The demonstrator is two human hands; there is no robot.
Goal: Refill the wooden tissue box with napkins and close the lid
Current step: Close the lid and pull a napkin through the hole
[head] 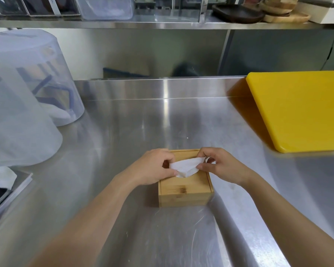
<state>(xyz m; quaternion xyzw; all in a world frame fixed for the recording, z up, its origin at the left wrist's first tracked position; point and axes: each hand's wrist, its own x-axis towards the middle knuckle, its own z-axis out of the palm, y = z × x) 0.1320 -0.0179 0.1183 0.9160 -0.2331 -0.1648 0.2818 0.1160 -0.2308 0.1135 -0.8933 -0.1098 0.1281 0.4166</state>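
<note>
The wooden tissue box (185, 191) stands on the steel counter in the lower middle of the head view, its lid lying flat on top. A white napkin (186, 166) sticks up out of the round hole in the lid. My left hand (152, 166) pinches the napkin's left end and my right hand (222, 164) pinches its right end, both resting over the box top. What lies inside the box is hidden.
A yellow cutting board (301, 110) lies at the right. Two upturned translucent plastic containers (23, 105) stand at the left. A tray with a white cloth (0, 178) sits at the left edge. A steel shelf (162, 24) with wooden plates runs above.
</note>
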